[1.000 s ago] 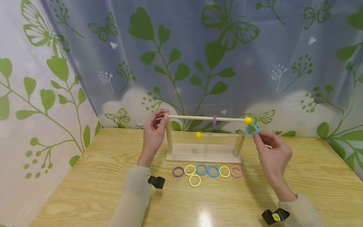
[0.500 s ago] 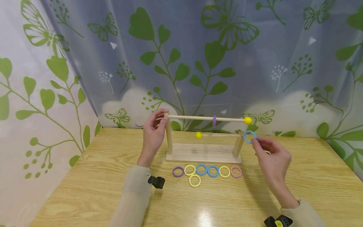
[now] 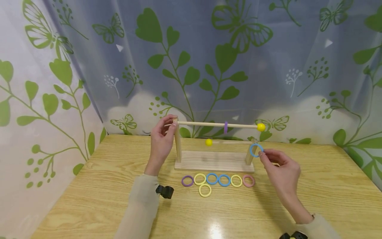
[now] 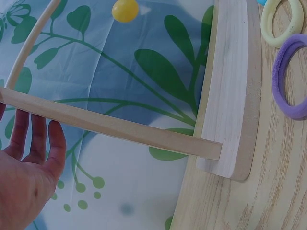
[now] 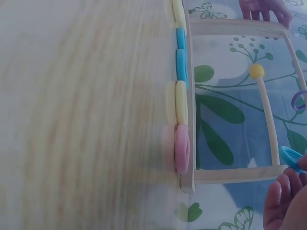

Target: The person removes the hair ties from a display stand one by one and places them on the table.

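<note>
A wooden stand (image 3: 215, 162) has two posts, each bearing a horizontal rod tipped with a yellow ball. My left hand (image 3: 162, 139) holds the top of the taller left post (image 3: 178, 144), thumb in front. Between thumb and fingertips, my right hand (image 3: 283, 171) pinches a light blue ring (image 3: 250, 150), which stands upright in front of the shorter right post (image 3: 249, 160). In the right wrist view that blue ring (image 5: 288, 155) is near the post end of the lower rod (image 5: 268, 120). A purple ring (image 3: 225, 128) hangs on the upper rod (image 3: 203, 124).
On the wooden table (image 3: 104, 186), several rings lie in a row before the base, from a purple ring (image 3: 182, 181) to a pink ring (image 3: 254, 181). One yellow ring (image 3: 205, 196) sits nearer the front. A patterned curtain (image 3: 191, 66) hangs behind.
My right hand has brought the blue ring down and left, from beside the upper rod's yellow ball to before the right post. The left hand and stand have stayed still.
</note>
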Action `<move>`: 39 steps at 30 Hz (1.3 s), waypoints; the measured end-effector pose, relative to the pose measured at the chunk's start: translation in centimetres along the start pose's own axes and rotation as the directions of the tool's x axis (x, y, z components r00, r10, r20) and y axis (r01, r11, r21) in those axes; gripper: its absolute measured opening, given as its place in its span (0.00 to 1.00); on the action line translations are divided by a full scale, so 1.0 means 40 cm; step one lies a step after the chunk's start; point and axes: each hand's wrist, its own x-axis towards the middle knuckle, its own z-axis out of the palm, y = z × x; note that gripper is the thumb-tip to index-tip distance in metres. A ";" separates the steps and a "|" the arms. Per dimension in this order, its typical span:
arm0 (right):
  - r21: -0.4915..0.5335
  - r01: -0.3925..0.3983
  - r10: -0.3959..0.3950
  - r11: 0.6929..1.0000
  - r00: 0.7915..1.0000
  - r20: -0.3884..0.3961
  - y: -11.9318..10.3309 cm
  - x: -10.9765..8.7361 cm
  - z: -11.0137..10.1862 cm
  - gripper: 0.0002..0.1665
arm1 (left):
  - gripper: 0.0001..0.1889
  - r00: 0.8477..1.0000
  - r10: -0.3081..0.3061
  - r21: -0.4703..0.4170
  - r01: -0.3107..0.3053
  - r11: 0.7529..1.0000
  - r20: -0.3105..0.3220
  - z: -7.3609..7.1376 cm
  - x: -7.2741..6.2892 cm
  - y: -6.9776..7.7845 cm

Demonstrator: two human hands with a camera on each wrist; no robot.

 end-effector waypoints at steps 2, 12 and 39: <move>-0.006 0.004 -0.004 1.000 1.000 0.009 0.001 -0.003 0.001 0.08 | 0.13 1.000 -0.001 -0.002 0.001 1.000 0.001 0.000 -0.001 0.001; -0.038 0.008 -0.005 0.999 0.997 0.074 0.004 -0.017 0.014 0.05 | 0.13 1.000 -0.005 -0.002 0.005 1.000 0.003 0.000 -0.002 0.000; -0.065 -0.162 0.174 0.985 0.927 0.332 -0.008 -0.060 0.041 0.12 | 0.13 1.000 0.000 -0.009 0.000 1.000 0.005 -0.001 -0.002 0.003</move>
